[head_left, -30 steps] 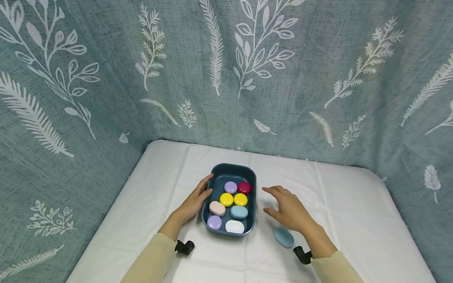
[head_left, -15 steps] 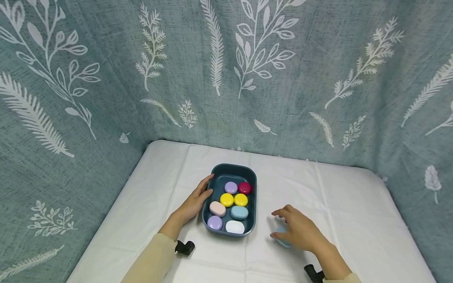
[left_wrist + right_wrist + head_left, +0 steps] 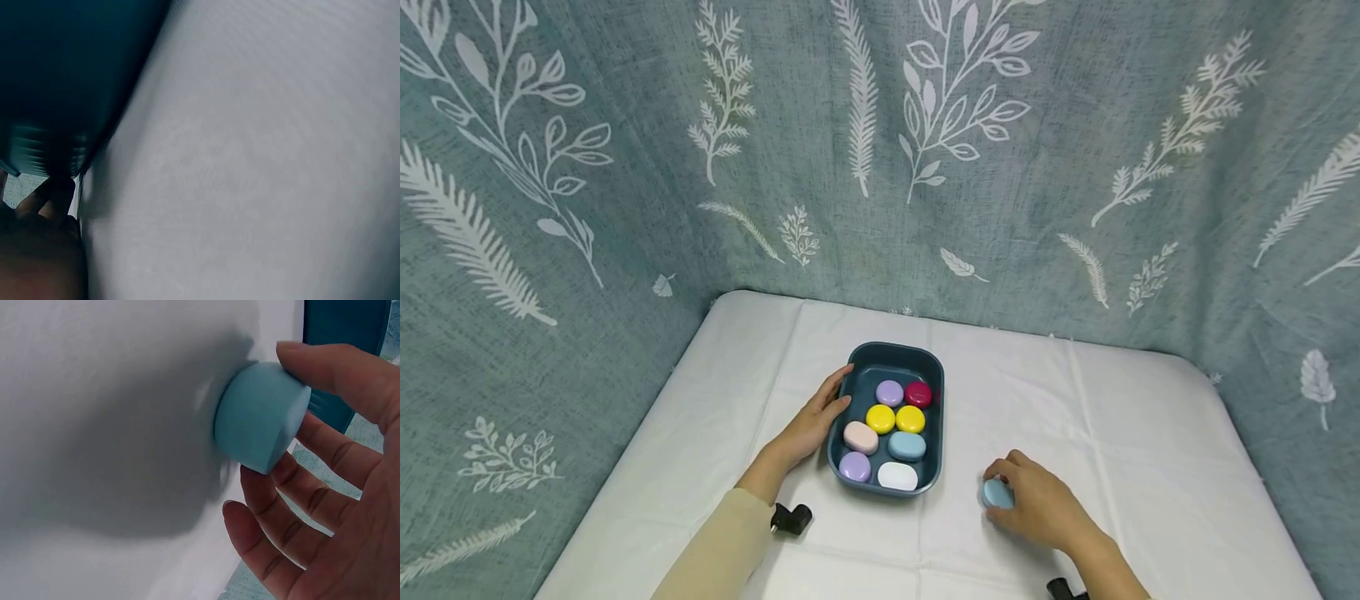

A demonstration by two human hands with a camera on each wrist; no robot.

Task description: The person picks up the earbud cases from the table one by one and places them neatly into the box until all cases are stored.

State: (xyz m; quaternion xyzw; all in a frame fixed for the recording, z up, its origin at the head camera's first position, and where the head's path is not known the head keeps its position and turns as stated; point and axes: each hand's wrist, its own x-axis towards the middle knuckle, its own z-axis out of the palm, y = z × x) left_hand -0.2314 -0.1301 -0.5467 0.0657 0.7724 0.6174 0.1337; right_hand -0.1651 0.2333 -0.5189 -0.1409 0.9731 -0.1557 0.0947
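Note:
My right hand [image 3: 1043, 504] pinches a light blue oval soap bar [image 3: 997, 493] between thumb and fingers, to the right of the tray. In the right wrist view the soap bar [image 3: 259, 419] stands close over the white cloth, the thumb on one side and fingertips on the other. A dark blue rectangular tray [image 3: 887, 351] holds several soaps: lilac [image 3: 890, 393], red [image 3: 917, 394], yellow [image 3: 880, 419], pink [image 3: 861, 437], blue [image 3: 907, 446] and white [image 3: 897, 477]. My left hand [image 3: 807, 427] rests along the tray's left side with fairly straight fingers, seen against its outer wall in the left wrist view.
A white cloth [image 3: 1000, 375] covers the table. Patterned teal curtains [image 3: 820, 167] hang behind it and along its sides. A small black device [image 3: 792, 518] sits at my left wrist, another [image 3: 1063, 589] at my right wrist.
My right hand has moved back toward me and lowered over the blue soap bar, and its fingers have closed on it. The left hand and tray stay in place.

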